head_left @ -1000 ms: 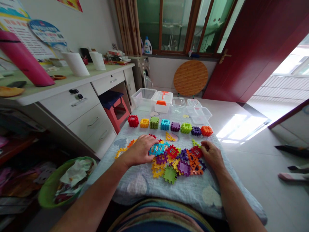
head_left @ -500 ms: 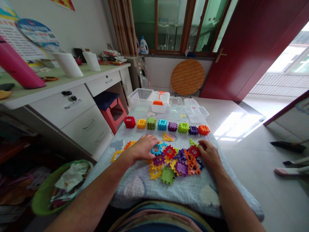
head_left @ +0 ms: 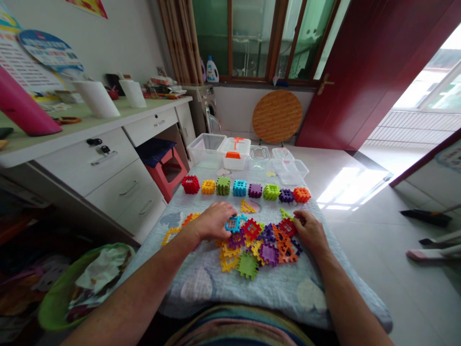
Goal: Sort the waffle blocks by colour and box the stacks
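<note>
My left hand is closed around the left side of a light-blue interlocking building tile with a window grid. On the right of the pile, my right hand pinches the edge of a red building tile. Between the hands lie several loose tiles: another red tile, a purple tile, a green tile and orange triangular pieces. Yellow and orange pieces lie left of my left hand, partly hidden by my forearm.
A row of assembled cubes, including a red cube and an orange cube, stands beyond the pile. Clear plastic boxes and a lidded box with orange latch line the far edge of the cloth-covered table.
The view has shifted slightly. Both hands stay at the same pieces, with only slight finger movement, and the pile looks the same.
</note>
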Motion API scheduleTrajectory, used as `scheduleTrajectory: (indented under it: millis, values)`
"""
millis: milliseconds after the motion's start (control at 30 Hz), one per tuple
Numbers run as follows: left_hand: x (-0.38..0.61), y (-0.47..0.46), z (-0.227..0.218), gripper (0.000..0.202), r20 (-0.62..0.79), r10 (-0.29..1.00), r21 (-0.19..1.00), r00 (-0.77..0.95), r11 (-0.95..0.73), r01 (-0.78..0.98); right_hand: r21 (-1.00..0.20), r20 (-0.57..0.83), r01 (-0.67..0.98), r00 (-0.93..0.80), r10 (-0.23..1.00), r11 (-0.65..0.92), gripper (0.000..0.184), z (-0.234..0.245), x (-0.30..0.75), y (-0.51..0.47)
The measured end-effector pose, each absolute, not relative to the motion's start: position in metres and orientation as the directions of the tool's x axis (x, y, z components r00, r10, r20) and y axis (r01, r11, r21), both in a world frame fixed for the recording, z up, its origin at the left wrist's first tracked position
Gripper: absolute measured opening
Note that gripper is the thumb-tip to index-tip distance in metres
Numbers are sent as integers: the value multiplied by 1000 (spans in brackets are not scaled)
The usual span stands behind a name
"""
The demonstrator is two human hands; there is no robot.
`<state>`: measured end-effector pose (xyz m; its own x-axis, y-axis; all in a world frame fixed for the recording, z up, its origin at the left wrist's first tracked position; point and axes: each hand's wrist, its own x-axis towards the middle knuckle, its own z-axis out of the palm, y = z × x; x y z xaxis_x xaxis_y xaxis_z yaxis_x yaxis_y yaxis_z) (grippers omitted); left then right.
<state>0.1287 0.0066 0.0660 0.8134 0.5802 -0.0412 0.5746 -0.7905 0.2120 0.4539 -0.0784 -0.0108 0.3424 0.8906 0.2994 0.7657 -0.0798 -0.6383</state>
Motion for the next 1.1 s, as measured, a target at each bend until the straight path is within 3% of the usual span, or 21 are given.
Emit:
scheduleTrajectory:
  millis: [300,500,967,1033,1100]
  values:
    - [152,62,101,45,145,621,154,770,-783,603,-644,316,762,348,883,-70,32,-11,452,-78]
    - [183,119,108,50,6,690,50,724,-723,689,-639,318,766,342,884,-67,30,-10,452,-79]
    - [198,140,95,55,-134,691,51,710,-711,701,-632,324,774,319,891,-47,28,-14,455,-78]
    - [197,136,97,62,-103,699,48,708,-707,705,-631,324,775,318,891,-47,28,-13,455,-79]
    - [195,126,100,65,17,688,58,726,-725,686,-629,324,776,319,891,-50,29,-12,454,-79]
